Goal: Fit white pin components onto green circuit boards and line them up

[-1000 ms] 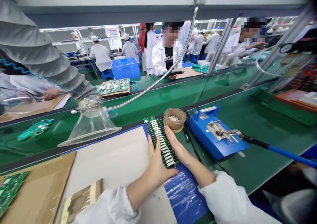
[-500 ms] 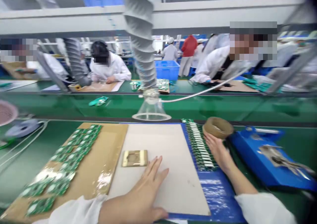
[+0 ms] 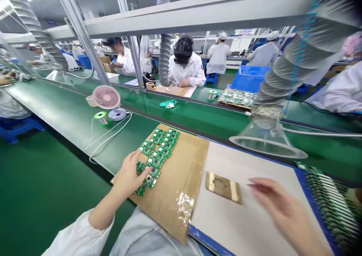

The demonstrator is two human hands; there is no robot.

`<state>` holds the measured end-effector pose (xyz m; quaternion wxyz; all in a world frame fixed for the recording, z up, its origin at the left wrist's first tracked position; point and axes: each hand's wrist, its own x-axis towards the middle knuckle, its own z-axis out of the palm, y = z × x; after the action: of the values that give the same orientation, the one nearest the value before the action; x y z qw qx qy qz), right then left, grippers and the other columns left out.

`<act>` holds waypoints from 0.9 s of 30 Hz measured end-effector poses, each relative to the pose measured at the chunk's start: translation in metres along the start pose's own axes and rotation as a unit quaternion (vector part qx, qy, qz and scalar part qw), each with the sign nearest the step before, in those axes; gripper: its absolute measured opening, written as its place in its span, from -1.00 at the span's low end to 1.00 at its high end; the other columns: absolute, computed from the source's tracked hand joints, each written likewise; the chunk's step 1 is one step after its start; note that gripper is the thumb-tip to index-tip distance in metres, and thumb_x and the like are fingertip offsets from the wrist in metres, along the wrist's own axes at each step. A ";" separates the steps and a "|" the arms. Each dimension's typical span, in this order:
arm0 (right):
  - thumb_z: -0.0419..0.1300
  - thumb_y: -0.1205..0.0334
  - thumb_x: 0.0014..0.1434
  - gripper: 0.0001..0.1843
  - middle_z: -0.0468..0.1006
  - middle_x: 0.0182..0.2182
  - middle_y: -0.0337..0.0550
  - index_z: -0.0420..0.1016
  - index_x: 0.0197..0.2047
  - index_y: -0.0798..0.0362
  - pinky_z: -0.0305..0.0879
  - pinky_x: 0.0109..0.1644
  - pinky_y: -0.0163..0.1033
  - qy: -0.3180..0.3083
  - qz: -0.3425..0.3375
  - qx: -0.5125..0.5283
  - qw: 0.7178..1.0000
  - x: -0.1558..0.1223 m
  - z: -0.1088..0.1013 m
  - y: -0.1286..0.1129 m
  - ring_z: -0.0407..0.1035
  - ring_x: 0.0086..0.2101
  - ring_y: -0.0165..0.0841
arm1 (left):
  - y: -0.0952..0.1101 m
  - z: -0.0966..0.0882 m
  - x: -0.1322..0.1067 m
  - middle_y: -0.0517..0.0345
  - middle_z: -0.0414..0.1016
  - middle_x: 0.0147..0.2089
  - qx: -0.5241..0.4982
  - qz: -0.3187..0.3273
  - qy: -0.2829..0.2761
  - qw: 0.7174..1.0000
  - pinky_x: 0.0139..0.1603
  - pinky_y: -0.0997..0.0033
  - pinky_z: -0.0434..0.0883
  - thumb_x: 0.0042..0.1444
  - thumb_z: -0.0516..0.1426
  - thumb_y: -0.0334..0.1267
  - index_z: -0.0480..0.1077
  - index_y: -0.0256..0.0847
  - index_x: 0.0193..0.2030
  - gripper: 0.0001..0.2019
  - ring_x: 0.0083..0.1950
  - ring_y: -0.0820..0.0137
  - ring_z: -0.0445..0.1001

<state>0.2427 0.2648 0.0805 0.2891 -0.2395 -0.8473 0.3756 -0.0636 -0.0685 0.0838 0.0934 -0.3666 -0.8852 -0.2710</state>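
My left hand (image 3: 128,177) is over the near left part of a group of small green circuit boards (image 3: 162,150), thumb and fingers spread apart. It covers some of the boards, and I cannot tell whether the fingertips touch them. The boards lie in rows on a brown cardboard sheet (image 3: 183,165). My right hand (image 3: 285,207), smeared by motion, is above the pale board (image 3: 220,226), thumb apart from the fingers and nothing visible between them. Just left of it, a flat brown fixture (image 3: 223,187) with two cream strips and a cut-out lies on the pale board.
A row of green-and-white boards (image 3: 328,195) lines the right edge. A clear extraction hood (image 3: 267,135) hangs above the back edge. On the left stand a pink fan (image 3: 106,97) and a solder wire spool (image 3: 102,118), with a white cable (image 3: 113,137). Co-workers sit across the bench.
The view has swung left. My left hand has moved from the pale board to the circuit boards on the cardboard. My right hand has left the brown tape roll and come near the fixture.
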 end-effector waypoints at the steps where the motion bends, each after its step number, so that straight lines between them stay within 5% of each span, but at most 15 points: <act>1: 0.19 0.02 0.16 -0.76 0.48 -0.12 -0.06 0.46 -0.15 -0.06 0.41 -0.07 -0.13 -0.055 -0.036 -0.001 0.998 0.008 0.030 -0.025 0.43 -0.13 -0.22 | -0.007 -0.005 0.000 -0.15 0.32 0.13 -0.027 -0.013 -0.030 0.999 0.15 -0.09 0.32 0.13 0.15 -0.07 0.18 -0.24 0.20 -0.46 0.14 0.06 0.32; 3: 0.11 0.11 0.23 -0.82 0.46 -0.14 -0.05 0.45 -0.17 -0.03 0.38 -0.06 -0.11 -0.141 -0.101 0.003 0.985 0.019 0.086 -0.072 0.40 -0.12 -0.23 | -0.017 -0.016 -0.004 -0.04 0.35 0.10 -0.077 -0.007 -0.095 0.992 0.13 -0.01 0.33 0.15 0.15 -0.11 0.27 -0.15 0.14 -0.57 0.12 0.13 0.34; 6: 0.08 0.23 0.25 -0.86 0.45 -0.20 -0.09 0.44 -0.17 0.01 0.34 -0.03 -0.12 -0.248 -0.108 -0.012 0.963 0.021 0.156 -0.124 0.38 -0.16 -0.27 | -0.029 -0.029 -0.018 0.06 0.40 -0.02 -0.108 0.025 -0.160 0.981 0.08 0.10 0.34 0.17 0.14 -0.21 0.44 -0.09 -0.08 -0.81 0.03 0.21 0.34; 11: 0.12 0.28 0.24 -0.88 0.40 -0.19 -0.02 0.46 -0.19 0.07 0.33 -0.06 -0.04 -0.295 -0.095 -0.087 0.947 0.014 0.230 -0.161 0.34 -0.15 -0.16 | -0.035 -0.032 -0.038 0.08 0.37 -0.15 -0.095 0.006 -0.199 0.975 -0.02 0.15 0.31 0.10 0.22 -0.31 0.46 -0.11 -0.12 -0.81 -0.08 0.22 0.29; 17: 0.17 0.37 0.15 -0.81 0.40 -0.17 0.02 0.39 -0.12 0.11 0.32 -0.08 0.04 -0.295 -0.027 -0.093 0.950 0.009 0.248 -0.155 0.35 -0.17 -0.09 | -0.030 -0.027 -0.046 0.09 0.34 -0.13 -0.132 0.000 -0.169 0.977 -0.02 0.15 0.30 0.07 0.22 -0.39 0.35 -0.17 -0.26 -0.87 -0.06 0.23 0.27; 22: 0.22 0.55 0.02 -0.64 0.42 -0.26 -0.14 0.39 -0.11 0.07 0.35 -0.13 -0.19 -0.299 0.005 -0.027 0.954 0.006 0.245 -0.150 0.36 -0.25 -0.29 | -0.027 -0.022 -0.038 0.09 0.39 -0.05 -0.202 0.059 -0.168 0.963 0.01 0.19 0.32 0.06 0.22 -0.45 0.29 -0.18 -0.36 -0.83 0.00 0.25 0.31; 25: 0.16 0.60 0.04 -0.66 0.42 -0.31 -0.21 0.43 -0.16 0.03 0.34 -0.18 -0.30 -0.309 -0.005 0.018 0.951 0.006 0.241 -0.155 0.36 -0.30 -0.38 | -0.025 -0.017 -0.031 0.09 0.38 0.06 -0.201 0.100 -0.167 0.960 0.12 0.14 0.25 0.06 0.22 -0.49 0.29 -0.18 -0.35 -0.82 0.11 0.22 0.27; 27: 0.13 0.57 0.09 -0.71 0.44 -0.32 -0.25 0.46 -0.24 0.00 0.33 -0.17 -0.35 -0.326 -0.025 0.040 0.944 0.008 0.235 -0.157 0.38 -0.29 -0.42 | -0.025 -0.014 -0.029 0.11 0.44 -0.04 -0.200 0.109 -0.181 0.957 0.09 0.14 0.27 0.10 0.19 -0.48 0.28 -0.18 -0.34 -0.84 0.05 0.24 0.32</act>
<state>0.0496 0.0580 0.0757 0.0162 -0.0710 -0.8852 0.4595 -0.0612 -0.1080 0.0752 -0.1142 -0.5151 -0.7697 -0.3595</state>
